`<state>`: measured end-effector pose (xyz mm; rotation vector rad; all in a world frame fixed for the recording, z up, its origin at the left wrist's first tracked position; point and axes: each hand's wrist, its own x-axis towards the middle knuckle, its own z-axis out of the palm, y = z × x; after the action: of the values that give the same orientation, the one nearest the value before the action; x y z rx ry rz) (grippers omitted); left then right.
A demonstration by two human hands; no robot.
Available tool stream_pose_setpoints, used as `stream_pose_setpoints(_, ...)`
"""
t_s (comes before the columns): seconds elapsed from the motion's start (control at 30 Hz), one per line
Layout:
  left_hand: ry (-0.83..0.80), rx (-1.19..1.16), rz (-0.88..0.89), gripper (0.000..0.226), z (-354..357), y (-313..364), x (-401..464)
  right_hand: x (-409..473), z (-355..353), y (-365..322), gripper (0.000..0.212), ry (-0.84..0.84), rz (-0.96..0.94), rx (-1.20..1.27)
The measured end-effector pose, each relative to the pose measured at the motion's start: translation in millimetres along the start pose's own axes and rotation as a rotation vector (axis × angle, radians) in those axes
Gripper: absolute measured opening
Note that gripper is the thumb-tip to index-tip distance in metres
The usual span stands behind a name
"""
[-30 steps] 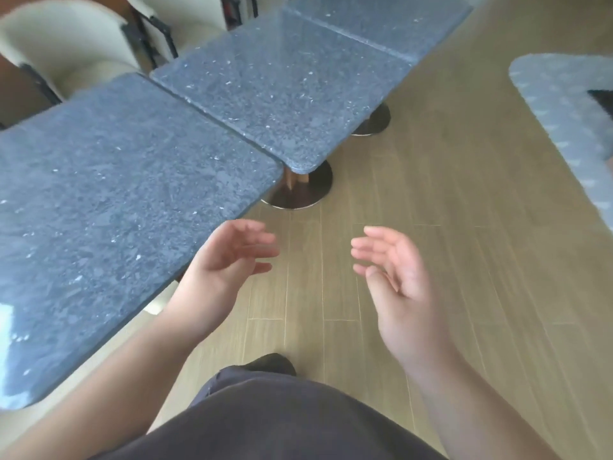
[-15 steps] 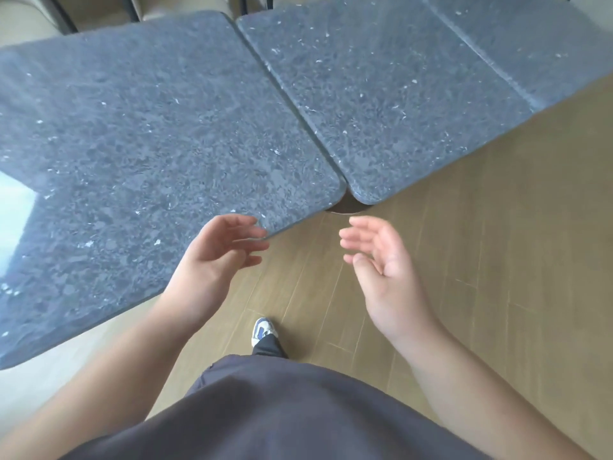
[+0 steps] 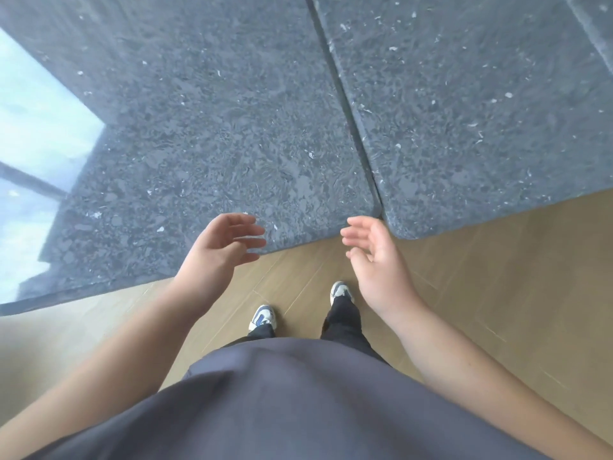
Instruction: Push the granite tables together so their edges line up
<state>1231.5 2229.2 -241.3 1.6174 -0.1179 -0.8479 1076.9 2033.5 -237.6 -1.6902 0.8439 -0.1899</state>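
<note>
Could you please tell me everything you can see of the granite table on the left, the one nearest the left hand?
The left granite table has a dark grey, speckled, polished top with a thin rim and a rounded near corner. A bright window reflection covers its left part. Its right side runs along the right granite table with a narrow dark seam between; the near edges do not line up. The left hand hovers open over its near edge; contact is unclear.

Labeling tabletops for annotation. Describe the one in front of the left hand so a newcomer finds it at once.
Start from the narrow seam running up between two dark granite slabs. The left granite table is the slab left of it, its near edge under the left hand. Unlike its neighbour, it carries a bright window reflection.
</note>
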Motion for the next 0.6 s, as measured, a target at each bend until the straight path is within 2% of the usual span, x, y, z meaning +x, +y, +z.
stream_pose_setpoints(0.1, 0.112, -0.014, -0.054, 0.045, 27.7, -10.7, 12.0, 30.1, -22.7, 14.6, 0.05, -0.099, 0.016, -0.001)
stream_pose_setpoints(0.23, 0.243, -0.124, -0.153, 0.031, 73.9, -27.8, 26.0, 62.9, -53.4, 37.7, 0.044, -0.204, 0.103, 0.001)
stream_pose_setpoints(0.33, 0.284, -0.244, -0.314, 0.032, 105.0, -51.2, 41.5, 85.5, -70.7, 61.6, 0.035, -0.22, 0.295, 0.032)
stream_pose_setpoints(0.5, 0.34, -0.548, -0.556, 0.025, 138.2, -88.0, 71.6, 114.9, -73.5, 100.1, 0.027, -0.153, 0.62, 0.226)
stream_pose_setpoints(0.6, 0.415, -0.701, -0.653, 0.045, 147.0, -103.0, 82.6, 129.1, -63.8, 118.0, 0.023, -0.116, 0.8, 0.381)
